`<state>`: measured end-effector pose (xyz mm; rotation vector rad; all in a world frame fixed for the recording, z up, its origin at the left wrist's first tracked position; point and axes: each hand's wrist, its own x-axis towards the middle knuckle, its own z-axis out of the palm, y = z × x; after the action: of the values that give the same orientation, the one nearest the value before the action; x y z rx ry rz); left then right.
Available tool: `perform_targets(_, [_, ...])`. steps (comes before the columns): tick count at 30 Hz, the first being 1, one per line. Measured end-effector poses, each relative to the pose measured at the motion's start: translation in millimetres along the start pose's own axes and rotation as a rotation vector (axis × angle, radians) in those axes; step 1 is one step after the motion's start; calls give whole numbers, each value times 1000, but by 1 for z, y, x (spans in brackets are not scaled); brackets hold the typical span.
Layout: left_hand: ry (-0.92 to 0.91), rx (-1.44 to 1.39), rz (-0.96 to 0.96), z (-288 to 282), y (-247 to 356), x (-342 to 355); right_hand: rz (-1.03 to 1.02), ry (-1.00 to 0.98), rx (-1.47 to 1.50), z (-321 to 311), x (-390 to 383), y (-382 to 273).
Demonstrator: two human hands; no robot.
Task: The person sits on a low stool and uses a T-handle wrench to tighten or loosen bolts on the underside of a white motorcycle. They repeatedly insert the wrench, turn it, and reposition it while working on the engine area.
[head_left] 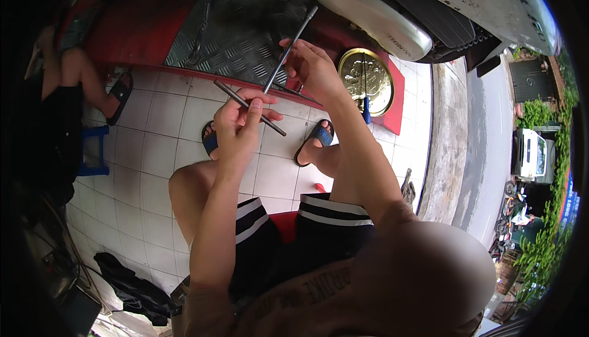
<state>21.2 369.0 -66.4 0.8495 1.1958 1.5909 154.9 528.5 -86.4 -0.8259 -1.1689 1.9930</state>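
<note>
A T-shaped metal tool that looks like a T-handle wrench (301, 29) is held in front of me, above my knees. The fingers of my left hand (240, 125) close round its dark crossbar, and they hide the place where bar and shaft meet. My right hand (314, 70) pinches the slim shaft partway up, with the tip pointing away to the upper right. Beyond my right wrist is a round gold tray (381, 82), with a blue-handled screwdriver (366, 110) lying across it.
A red platform with a ridged metal plate (230, 49) spans the far side, beneath a motorbike with a silver exhaust cover (368, 18). At left, another person's leg (95, 82) reaches near a blue stool (93, 151). A street (481, 128) runs along the right.
</note>
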Motion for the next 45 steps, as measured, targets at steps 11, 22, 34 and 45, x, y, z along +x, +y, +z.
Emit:
perform_targets(11, [-95,707,350,31,-39,-1,57,332,136,-14,9,27])
perform_targets(22, [-369,1072,332,39,-43,-2,-50,330,259,-24,14,33])
perform_targets(34, [-317,1104,459,51,-57,0,-76,335,192,-34,15,21])
perform_targets(45, [-124,1067,660,61,-69,5,-37,228,318,-40,18,7])
